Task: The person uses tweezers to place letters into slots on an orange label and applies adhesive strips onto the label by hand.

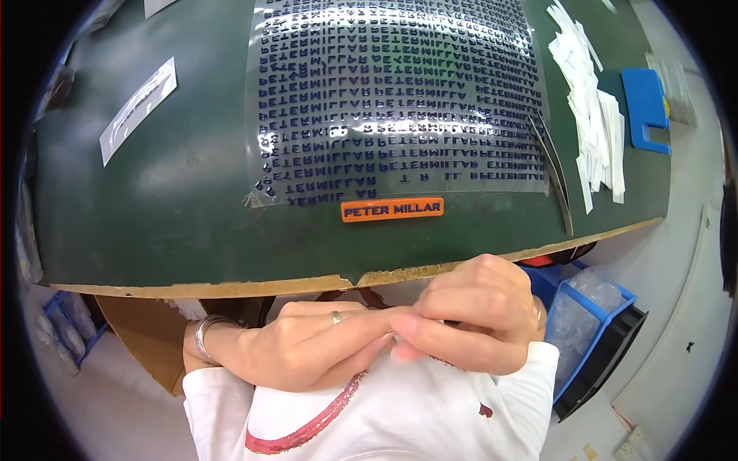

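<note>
Two hands meet at their fingertips, just short of the near table edge and before a white shirt [415,419]; the left hand [296,346] has its fingers laid close together, the right hand [484,307] has its fingers curled, thumb and forefinger drawn in; whether anything is pinched between the tips I cannot tell, since the fingers cover the spot; a ring [337,316] sits on a left finger and a bracelet [203,338] on the left wrist; beyond the hands, on the green table [192,246], the orange bar [393,210] lies lengthwise, its dark letters reading PETER MILLAR; just past it spreads the clear lettered sheet [400,107], rows of dark characters inverted; the metal tweezers [559,173] rest at its right edge, points away from the person; farther right come white strips [592,107] in a loose pile, then a blue plastic piece [644,107]; a pale label [138,111] lies well apart on the left; below, at right, stands a blue-rimmed crate [617,305] with clear plastic inside.
</note>
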A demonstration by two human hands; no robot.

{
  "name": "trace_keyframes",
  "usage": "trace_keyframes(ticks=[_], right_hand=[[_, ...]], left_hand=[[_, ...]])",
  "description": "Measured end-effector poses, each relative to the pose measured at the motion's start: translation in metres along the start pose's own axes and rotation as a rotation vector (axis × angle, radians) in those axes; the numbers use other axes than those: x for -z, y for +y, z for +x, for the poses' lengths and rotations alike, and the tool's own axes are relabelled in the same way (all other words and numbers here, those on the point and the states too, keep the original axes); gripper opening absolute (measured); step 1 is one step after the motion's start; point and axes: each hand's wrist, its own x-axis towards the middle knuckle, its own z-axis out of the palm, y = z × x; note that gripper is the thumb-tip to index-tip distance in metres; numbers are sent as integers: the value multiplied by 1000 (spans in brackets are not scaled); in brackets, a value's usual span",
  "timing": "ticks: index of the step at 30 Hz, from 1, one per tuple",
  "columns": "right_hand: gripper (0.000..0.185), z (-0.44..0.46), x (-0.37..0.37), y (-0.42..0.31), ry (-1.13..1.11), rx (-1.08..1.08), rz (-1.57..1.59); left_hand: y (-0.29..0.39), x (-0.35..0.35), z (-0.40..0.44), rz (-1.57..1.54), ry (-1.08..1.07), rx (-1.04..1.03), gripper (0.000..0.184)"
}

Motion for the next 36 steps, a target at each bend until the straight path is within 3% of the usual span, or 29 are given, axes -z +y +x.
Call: trace_keyframes(ticks=[3, 8, 11, 15, 20, 24, 28, 31, 32, 33, 35, 36], right_hand=[[30, -3, -12, -9, 159, -122, 29], [30, -4, -25, -4, 211, -182, 193], [25, 3, -29, -4, 293, 32, -159], [18, 2, -23, -6, 186, 102, -235], [14, 4, -28, -11, 118, 94, -247], [7, 7, -48, -9, 178, 89, -17], [7, 20, -66, -11, 131, 250, 148], [9, 28, -80, -14, 291, 492, 133], [9, 28, -73, -11, 291, 491, 132], [9, 26, -58, -8, 254, 353, 176], [7, 17, -26, 3, 158, 86, 242], [7, 11, -10, 9, 100, -44, 262]], left_hand=[[1, 0, -7, -22, 85, -30, 34], [6, 8, -10, 98, 38, -11, 32], [6, 12, -21, 25, 43, 48, 33], [10, 18, -25, -178, 20, 173, 32], [15, 19, -32, -222, 87, 276, 28], [22, 25, -48, -121, 104, 375, 24], [29, 34, -65, -227, 79, 455, 22], [40, 34, -85, 195, 178, 520, 18], [38, 38, -94, 506, 237, 813, 13], [34, 42, -110, 822, 293, 1105, 15], [12, 60, -171, 1521, 226, 1308, 15], [13, 63, -168, 1523, 226, 1306, 15]])
